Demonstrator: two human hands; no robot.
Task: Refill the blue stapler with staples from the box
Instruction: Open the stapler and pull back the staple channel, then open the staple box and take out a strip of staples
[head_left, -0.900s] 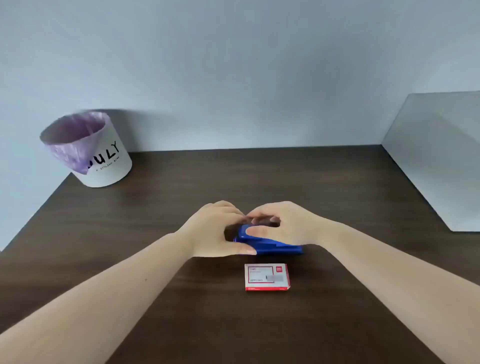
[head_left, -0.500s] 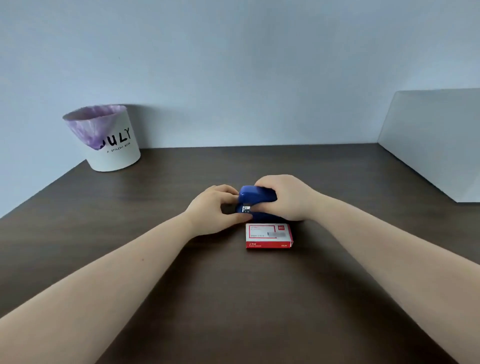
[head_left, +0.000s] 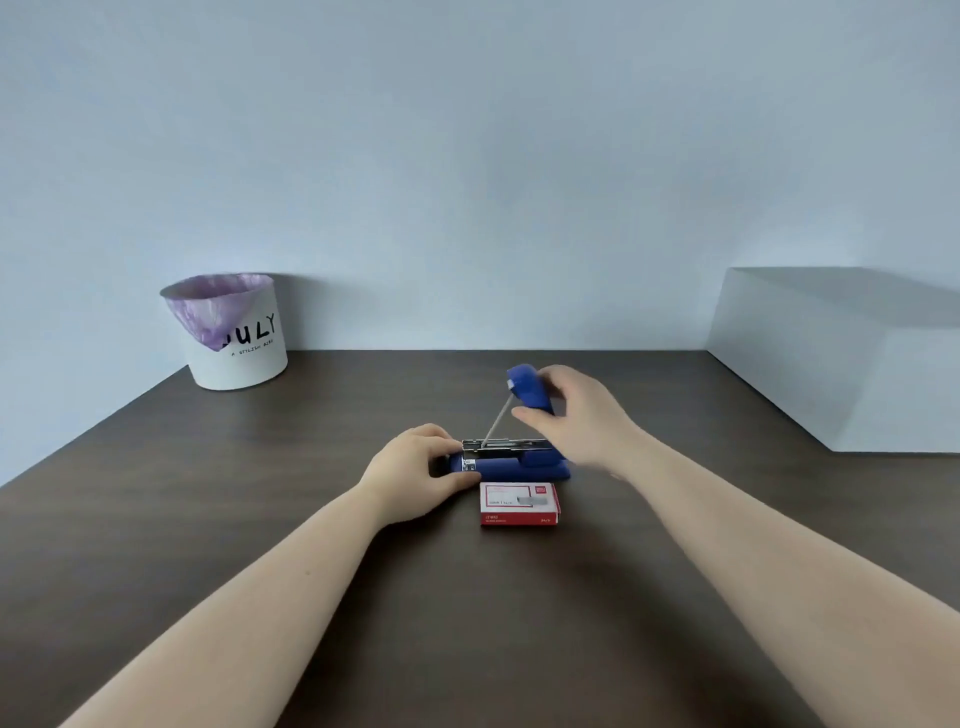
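Observation:
The blue stapler (head_left: 511, 467) lies on the dark wooden table (head_left: 208, 493) with its top cover (head_left: 529, 388) swung up and back, so the metal staple channel shows. My left hand (head_left: 415, 473) grips the stapler's front end and holds the base down. My right hand (head_left: 576, 415) holds the raised cover from the right. A thin metal spring rod runs from the cover down to the channel. The red and white staple box (head_left: 519, 503) lies closed just in front of the stapler.
A white bin (head_left: 236, 338) with a purple liner stands at the table's back left corner by the wall. A pale boxy surface (head_left: 841, 364) borders the table on the right.
The stapler was shut under both hands. My right hand has lifted its top cover up and back, while my left hand stayed on the front end. The view has tilted upward.

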